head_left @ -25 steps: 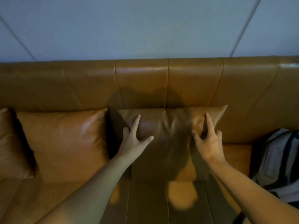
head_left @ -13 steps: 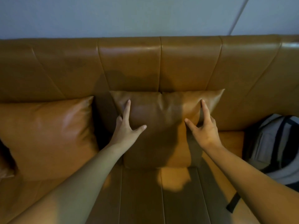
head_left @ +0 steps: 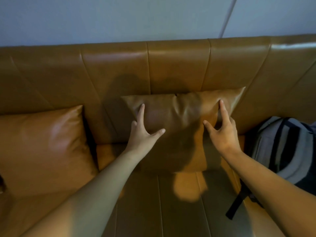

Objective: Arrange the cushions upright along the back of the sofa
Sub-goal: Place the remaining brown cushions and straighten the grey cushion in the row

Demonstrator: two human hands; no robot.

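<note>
Head view, looking down and forward at a tan leather sofa (head_left: pixel 177 65) set against a pale wall (head_left: pixel 136 17).

Middle cushion (head_left: pixel 179 127): tan leather, standing upright, its top edge leaning on the sofa's backrest, its lower edge on the seat. A dark shadow covers much of its face.

Left hand (head_left: pixel 142 134): pressed on the left half of the middle cushion, near the upper left corner. Index finger stretched up, thumb splayed out to the right, the other fingers curled at the cushion's left edge. Grip is spread open, flat against the leather, nothing pinched that can be seen.

Right hand (head_left: pixel 224 132): on the right half of the middle cushion, near the upper right corner. Index finger points up along the leather, thumb reaches left, remaining fingers bent down at the cushion's right edge (whether they wrap behind it cannot be told). Grip open, pushing rather than clasping.

Second cushion (head_left: pixel 44 147): same tan leather, left of the middle cushion with a dark gap between, also upright against the backrest, lit more brightly.

Grey and navy backpack (head_left: pixel 283 147): on the seat right of the middle cushion, close beside the right hand's wrist, a black strap (head_left: pixel 237 204) trailing down over the seat.
</note>
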